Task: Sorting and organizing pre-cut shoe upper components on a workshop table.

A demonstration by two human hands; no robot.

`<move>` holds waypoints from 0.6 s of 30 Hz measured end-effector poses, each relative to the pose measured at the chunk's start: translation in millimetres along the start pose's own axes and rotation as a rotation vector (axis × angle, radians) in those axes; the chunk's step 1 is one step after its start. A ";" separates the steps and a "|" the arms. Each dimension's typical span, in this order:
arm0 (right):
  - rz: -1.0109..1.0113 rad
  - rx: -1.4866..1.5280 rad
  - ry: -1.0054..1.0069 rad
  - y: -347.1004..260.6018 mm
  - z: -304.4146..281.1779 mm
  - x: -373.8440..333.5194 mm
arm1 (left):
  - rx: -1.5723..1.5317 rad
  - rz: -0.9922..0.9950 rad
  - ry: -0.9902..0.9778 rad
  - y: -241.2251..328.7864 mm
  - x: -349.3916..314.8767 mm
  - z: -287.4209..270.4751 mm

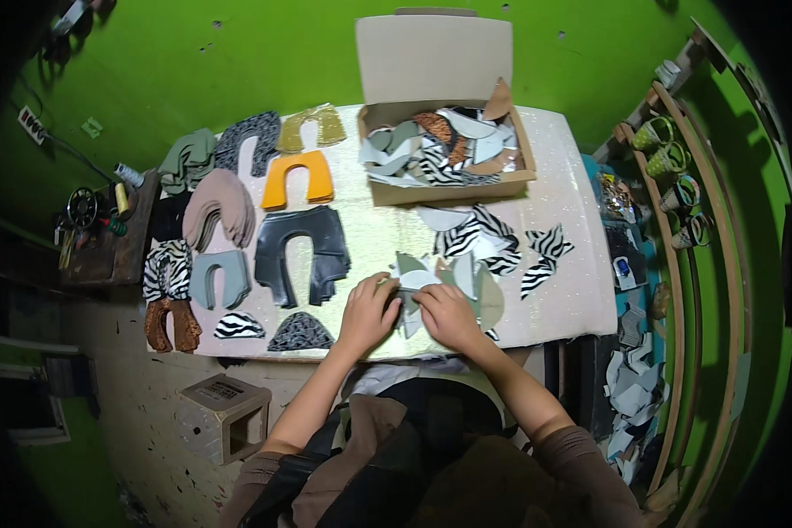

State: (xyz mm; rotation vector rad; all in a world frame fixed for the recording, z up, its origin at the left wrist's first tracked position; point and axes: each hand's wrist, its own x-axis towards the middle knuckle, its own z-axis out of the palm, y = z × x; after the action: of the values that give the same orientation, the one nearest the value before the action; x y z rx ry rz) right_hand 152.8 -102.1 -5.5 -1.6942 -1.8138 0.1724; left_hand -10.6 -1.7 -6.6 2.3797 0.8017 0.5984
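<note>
Both hands – left hand (367, 310) & right hand (446, 314) – pinched a small stack of grey cut pieces (411, 290) at the surface's (572, 290) near edge. Pieces looked thin, light, floppy – prob. leather; best held flat by the edges, grip clenched lightly.

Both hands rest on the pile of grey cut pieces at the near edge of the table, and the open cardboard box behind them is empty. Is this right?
Not quite. The head view shows the cardboard box full of cut pieces, zebra-striped, grey and brown. The rest holds: the left hand and right hand rest on the grey pieces at the table's near edge.
</note>
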 end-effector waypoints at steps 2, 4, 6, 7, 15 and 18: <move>0.039 -0.069 -0.047 26.4 -15.4 -14.3 | 0.080 -0.084 -0.029 8.8 6.2 22.7; 0.043 -0.094 -0.096 44.2 -34.9 -20.9 | 0.143 -0.126 -0.027 21.0 11.3 38.8; 0.056 -0.109 -0.210 58.3 -50.4 -26.0 | 0.218 -0.200 -0.063 24.6 14.6 52.9; 0.051 -0.109 -0.209 64.2 -55.9 -27.6 | 0.219 -0.201 -0.059 25.7 18.7 57.4; 0.133 0.008 -0.174 71.2 -58.6 -25.2 | 0.017 -0.281 -0.057 36.3 36.3 64.3; 0.206 0.135 -0.180 75.4 -51.7 -20.6 | -0.328 -0.338 -0.070 45.7 45.6 63.7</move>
State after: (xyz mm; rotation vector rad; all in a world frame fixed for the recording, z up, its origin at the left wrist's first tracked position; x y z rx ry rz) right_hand 243.2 -126.1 -10.4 -1.8143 -1.7068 0.5383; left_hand 76.5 -25.3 -15.3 1.9044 0.9669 0.4629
